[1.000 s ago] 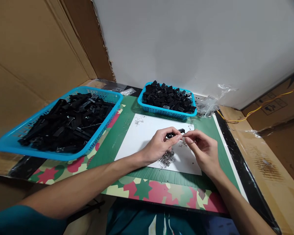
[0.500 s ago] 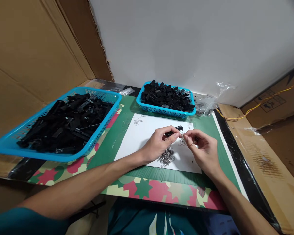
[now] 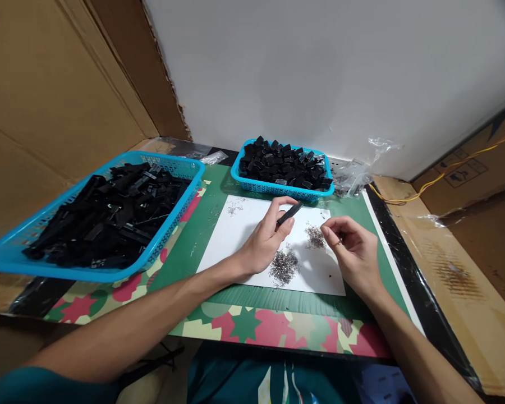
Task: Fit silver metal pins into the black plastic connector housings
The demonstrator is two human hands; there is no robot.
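Note:
My left hand grips a slim black plastic piece between thumb and fingers, tilted up to the right above a white sheet. To its right, my right hand is closed in a pinch of thumb and index finger; whatever is in the pinch is too small to make out. Between the hands lies a small heap of tiny metal springs or wire bits. A larger heap of the same kind sits closer to me, beside my left wrist.
A large blue basket of black plastic parts stands at left. Behind the sheet is a smaller blue basket of short black pieces. Clear plastic bags lie beside it, and a yellow cable runs along the cardboard at right.
My hands have moved apart. The black piece in my left hand has turned to point up and right, and my right hand has drawn back to the right, still pinched.

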